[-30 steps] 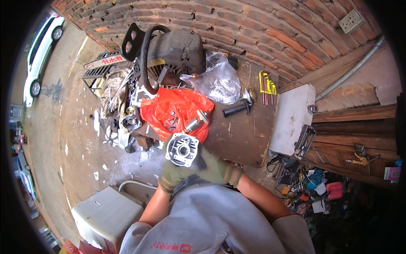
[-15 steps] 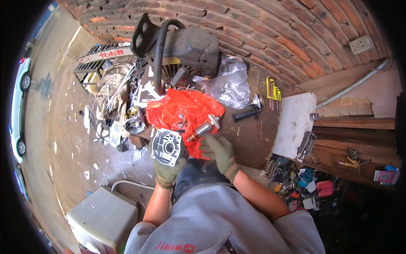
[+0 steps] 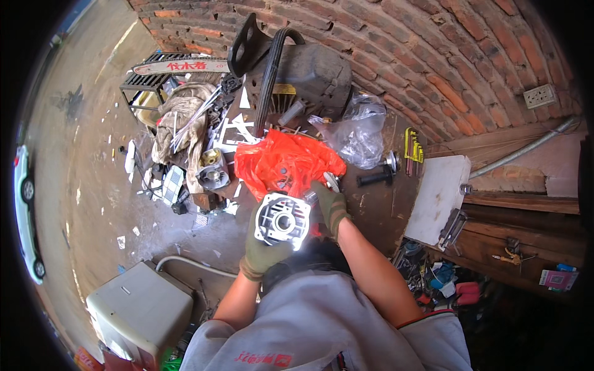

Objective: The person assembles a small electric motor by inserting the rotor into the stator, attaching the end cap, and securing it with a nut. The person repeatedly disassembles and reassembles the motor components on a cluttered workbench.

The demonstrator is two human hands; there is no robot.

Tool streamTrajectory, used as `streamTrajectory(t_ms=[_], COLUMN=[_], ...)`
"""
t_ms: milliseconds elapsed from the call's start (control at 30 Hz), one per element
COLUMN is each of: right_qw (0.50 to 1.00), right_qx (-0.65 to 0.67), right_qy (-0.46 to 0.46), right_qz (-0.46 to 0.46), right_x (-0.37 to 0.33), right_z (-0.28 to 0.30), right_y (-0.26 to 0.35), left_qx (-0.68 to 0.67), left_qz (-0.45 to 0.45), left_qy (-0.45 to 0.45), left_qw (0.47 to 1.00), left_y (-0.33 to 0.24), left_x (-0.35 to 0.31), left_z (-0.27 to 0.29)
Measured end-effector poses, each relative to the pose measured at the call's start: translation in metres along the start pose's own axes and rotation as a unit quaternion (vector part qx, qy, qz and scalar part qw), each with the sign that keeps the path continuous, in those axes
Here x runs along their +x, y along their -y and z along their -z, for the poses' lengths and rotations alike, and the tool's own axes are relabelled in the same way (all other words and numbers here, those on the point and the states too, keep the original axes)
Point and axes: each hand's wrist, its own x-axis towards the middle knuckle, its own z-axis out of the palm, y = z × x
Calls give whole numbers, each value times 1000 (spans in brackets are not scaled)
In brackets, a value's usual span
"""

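Note:
My left hand [image 3: 263, 252], in a green work glove, grips a squarish silver cast metal housing [image 3: 272, 230]. Its ribbed inner face and round central bore are turned up, and bright light falls on it. My right hand [image 3: 331, 203], gloved too, is closed round a motor armature [image 3: 310, 197] just right of the housing. Only its metal end and part of its pale fan show past the glove; the rest is hidden. Beneath and beyond both hands spreads a crumpled orange-red plastic bag [image 3: 278, 154] with small dark parts lying on it.
A large chainsaw [image 3: 315, 71] lies at the back against the brick wall. Clear plastic [image 3: 362, 133], a black side handle [image 3: 375, 178] and a yellow hex-key set [image 3: 413, 145] are to the right. Rags [image 3: 179, 120] and scrap clutter the left, near a grey-white box [image 3: 139, 306].
My right hand has closed over the armature, which lay exposed on the bag before. My left hand has brought the housing right, closer to it. The whole view has shifted.

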Motion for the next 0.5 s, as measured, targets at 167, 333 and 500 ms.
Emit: streamTrajectory(t_ms=[167,333,500], right_qw=[997,977,897], right_qx=[43,153,357], right_qy=[35,143,242], right_qz=[-58,36,93], right_x=[-74,-63,-70], right_z=[10,37,34], right_y=[47,12,11], left_qx=[-291,-299,-294], left_qz=[124,134,154], left_qy=[-103,-88,-59], left_qw=[943,941,941], left_y=[7,9,14], left_x=[-28,-20,-11], left_z=[7,6,-4])
